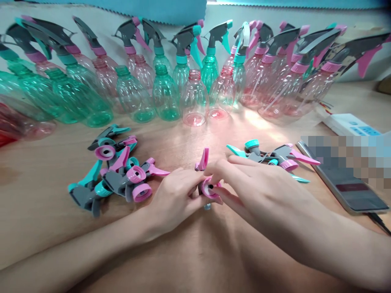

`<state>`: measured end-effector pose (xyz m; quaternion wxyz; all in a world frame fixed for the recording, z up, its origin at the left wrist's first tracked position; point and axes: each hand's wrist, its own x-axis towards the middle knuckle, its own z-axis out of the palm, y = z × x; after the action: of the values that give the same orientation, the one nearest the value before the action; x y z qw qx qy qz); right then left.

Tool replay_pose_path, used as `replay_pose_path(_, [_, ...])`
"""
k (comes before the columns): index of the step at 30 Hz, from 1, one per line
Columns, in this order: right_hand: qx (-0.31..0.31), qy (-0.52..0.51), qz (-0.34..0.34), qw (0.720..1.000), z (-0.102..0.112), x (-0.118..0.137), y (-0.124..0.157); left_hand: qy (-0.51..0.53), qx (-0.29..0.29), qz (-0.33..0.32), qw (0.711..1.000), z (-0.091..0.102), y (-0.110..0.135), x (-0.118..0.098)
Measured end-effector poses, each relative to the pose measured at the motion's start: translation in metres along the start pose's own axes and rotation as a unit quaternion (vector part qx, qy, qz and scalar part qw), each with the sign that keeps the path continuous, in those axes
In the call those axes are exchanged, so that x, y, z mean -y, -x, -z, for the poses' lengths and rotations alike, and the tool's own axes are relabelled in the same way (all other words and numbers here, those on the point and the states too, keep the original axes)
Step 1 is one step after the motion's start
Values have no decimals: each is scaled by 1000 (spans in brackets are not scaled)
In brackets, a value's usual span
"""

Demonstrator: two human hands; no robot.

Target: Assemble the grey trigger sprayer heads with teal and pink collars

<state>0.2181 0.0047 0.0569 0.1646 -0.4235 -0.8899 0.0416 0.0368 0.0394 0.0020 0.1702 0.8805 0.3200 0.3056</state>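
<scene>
Both hands meet low over the table (198,252): my left hand (174,197) and right hand (259,187) are closed fingertip to fingertip on one spray head (209,188), pink collar turned up at me, seemingly to keep its opening in sight. A pile of trigger heads (116,171) sits left of the left hand, a smaller heap (271,156) just beyond the right, and the bottles (195,97) stand farthest back.

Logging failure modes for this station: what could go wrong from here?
The left hand and right hand pinch the spray head by fingertips only; it may slip.
Open bottles stand just behind; a forward reach might topple them.
The phone lies near the right hand; a sweep could nudge it.
</scene>
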Motion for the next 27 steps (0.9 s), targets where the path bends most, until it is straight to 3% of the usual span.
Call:
replay_pose_path(6, [24, -12, 10, 1000, 0, -2, -4, 10, 26, 4, 1000, 0, 2, 4])
replay_pose_path(15, [56, -52, 92, 993, 9, -7, -6, 15, 21, -60, 998, -1, 2, 3])
replay_pose_path(27, [24, -48, 88, 995, 6, -5, -7, -6, -25, 2, 1000, 2, 7, -1])
